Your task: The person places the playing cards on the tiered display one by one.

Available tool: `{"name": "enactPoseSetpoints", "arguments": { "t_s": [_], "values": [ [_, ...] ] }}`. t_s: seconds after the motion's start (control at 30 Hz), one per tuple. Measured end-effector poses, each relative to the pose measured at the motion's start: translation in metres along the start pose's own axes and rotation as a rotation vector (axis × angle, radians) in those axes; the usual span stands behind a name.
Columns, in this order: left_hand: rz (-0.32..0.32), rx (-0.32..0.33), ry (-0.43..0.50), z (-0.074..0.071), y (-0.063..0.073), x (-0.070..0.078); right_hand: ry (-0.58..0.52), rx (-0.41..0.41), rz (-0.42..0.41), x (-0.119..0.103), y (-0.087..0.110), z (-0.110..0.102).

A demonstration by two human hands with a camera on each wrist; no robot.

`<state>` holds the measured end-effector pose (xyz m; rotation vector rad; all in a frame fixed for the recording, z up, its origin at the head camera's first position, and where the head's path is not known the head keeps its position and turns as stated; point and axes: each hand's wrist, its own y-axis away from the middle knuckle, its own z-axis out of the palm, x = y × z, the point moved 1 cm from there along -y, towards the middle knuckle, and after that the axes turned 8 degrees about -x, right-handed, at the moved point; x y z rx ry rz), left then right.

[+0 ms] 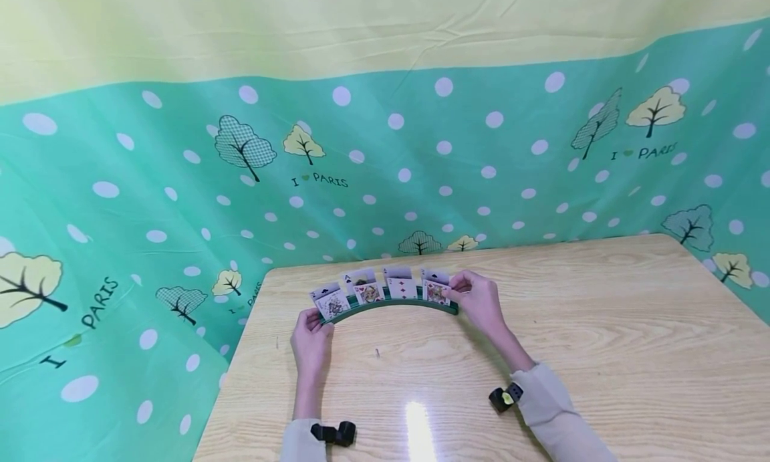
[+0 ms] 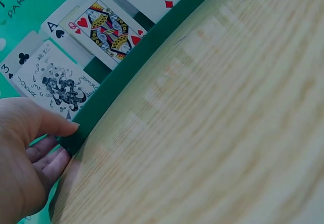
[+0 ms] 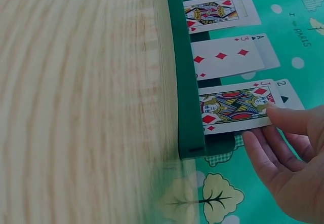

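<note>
A curved green card holder (image 1: 385, 303) stands on the table with playing cards upright in two rows. My left hand (image 1: 309, 338) grips its left end, thumb on the front face and fingers behind. Nearest that hand are a joker (image 2: 58, 84) and, behind it, a three of clubs (image 2: 21, 58). At the other end my right hand (image 1: 479, 303) pinches the jack of diamonds (image 3: 235, 107) by its upper corner. Behind the jack shows a two of spades (image 3: 291, 97). Between the ends stand a queen of hearts (image 2: 104, 31) and a three of diamonds (image 3: 228, 57), each before an ace.
The light wooden table (image 1: 601, 328) extends to the right and toward me. Close behind the holder hangs a green curtain (image 1: 361, 235) printed with trees and dots. Both wrists carry black straps with small cameras (image 1: 345, 434).
</note>
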<state>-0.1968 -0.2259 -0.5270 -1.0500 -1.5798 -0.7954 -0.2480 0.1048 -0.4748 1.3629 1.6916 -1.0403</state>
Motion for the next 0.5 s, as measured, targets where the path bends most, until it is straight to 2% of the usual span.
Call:
{"name": "enactPoseSetpoints", "arguments": {
  "t_s": [0.17,0.27,0.37,0.5],
  "values": [
    [-0.009,-0.003,-0.008,0.003,-0.001,0.000,0.017,-0.011,-0.016,0.001,0.004,-0.008],
    [-0.019,-0.027,-0.007,0.002,0.000,0.001,0.036,-0.009,-0.030,0.004,0.008,-0.016],
    [-0.022,-0.066,-0.019,-0.004,0.001,0.003,0.058,0.004,-0.042,0.008,0.015,-0.029],
    [0.016,-0.090,-0.104,-0.020,0.003,0.008,0.126,0.025,-0.058,0.015,0.024,-0.053]
  ]
}}
